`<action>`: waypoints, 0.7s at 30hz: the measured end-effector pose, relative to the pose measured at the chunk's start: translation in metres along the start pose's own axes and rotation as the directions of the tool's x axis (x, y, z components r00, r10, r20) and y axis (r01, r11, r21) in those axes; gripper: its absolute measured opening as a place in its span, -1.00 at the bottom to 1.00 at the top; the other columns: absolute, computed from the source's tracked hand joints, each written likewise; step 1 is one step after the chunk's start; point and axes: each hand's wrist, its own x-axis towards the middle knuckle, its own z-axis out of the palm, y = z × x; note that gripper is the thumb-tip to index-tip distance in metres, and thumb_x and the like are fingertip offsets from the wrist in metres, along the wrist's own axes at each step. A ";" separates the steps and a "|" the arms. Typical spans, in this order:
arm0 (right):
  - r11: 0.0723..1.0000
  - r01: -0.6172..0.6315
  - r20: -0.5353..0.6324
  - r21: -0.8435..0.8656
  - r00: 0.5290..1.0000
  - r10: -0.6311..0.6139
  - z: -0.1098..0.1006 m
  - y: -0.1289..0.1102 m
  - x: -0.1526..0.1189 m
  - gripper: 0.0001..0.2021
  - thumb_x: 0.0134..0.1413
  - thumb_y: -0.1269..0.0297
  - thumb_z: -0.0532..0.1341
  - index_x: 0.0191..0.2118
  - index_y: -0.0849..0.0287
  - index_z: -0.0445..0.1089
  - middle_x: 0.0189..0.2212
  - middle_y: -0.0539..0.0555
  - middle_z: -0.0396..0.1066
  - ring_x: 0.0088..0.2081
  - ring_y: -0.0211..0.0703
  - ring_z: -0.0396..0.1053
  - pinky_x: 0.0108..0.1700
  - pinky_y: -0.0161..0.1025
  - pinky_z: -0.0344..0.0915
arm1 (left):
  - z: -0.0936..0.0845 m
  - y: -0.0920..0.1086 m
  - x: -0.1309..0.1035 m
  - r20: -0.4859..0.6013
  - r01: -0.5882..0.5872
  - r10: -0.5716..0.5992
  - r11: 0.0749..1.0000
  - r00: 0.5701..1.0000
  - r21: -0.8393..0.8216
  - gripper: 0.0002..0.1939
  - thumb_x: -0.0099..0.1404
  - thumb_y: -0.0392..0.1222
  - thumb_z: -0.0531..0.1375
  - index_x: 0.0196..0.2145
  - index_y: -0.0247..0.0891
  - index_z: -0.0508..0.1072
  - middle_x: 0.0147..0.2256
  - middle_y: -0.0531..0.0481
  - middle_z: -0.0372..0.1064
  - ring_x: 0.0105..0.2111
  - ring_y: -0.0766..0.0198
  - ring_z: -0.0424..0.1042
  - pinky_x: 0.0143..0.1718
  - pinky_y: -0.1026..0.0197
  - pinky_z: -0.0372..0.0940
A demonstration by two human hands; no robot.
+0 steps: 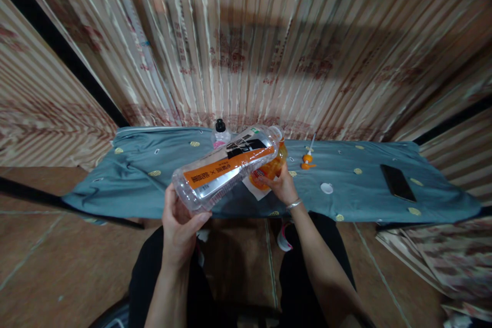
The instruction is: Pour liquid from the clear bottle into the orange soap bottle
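Observation:
My left hand (180, 228) is closed around the base of a large clear plastic bottle (230, 164) with an orange, black and white label. The bottle is tilted, its uncapped-looking neck pointing up and to the right, above the mouth of an orange bottle (269, 169). My right hand (283, 184) grips that orange bottle, which stands or is held over a white paper (255, 189). Whether the two necks touch I cannot tell. To the right lies an orange pump head (307, 160) with a pale dip tube.
A blue-grey cloth (238, 207) covers the narrow table. On it are a black-capped clear bottle (220, 133) behind the large one, a round white cap (326, 188) and a dark phone (397, 182) at the right. A striped curtain (246, 61) hangs close behind.

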 end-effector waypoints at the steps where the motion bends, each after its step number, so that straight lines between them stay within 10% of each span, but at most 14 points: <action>1: 1.000 -0.003 -0.002 0.004 1.000 0.003 0.000 0.000 0.000 -0.12 -0.27 0.15 0.47 0.18 0.08 0.05 -0.04 0.16 0.46 -0.04 0.06 0.47 -0.01 0.01 0.41 | 0.000 0.000 0.000 0.000 -0.002 0.002 1.000 1.000 0.001 -0.25 -0.25 -0.23 0.48 -0.02 -0.16 0.44 -0.15 -0.05 0.42 -0.17 0.10 0.44 -0.22 0.20 0.39; 21: 1.000 -0.017 -0.011 0.005 1.000 0.017 0.000 -0.004 -0.001 -0.10 -0.30 0.14 0.47 0.20 0.09 0.05 -0.04 0.15 0.46 -0.04 0.06 0.46 0.00 0.02 0.41 | 0.001 0.000 0.000 0.007 0.004 -0.004 1.000 1.000 0.006 -0.23 -0.24 -0.21 0.49 0.00 -0.15 0.41 -0.14 -0.05 0.42 -0.16 0.10 0.45 -0.22 0.20 0.39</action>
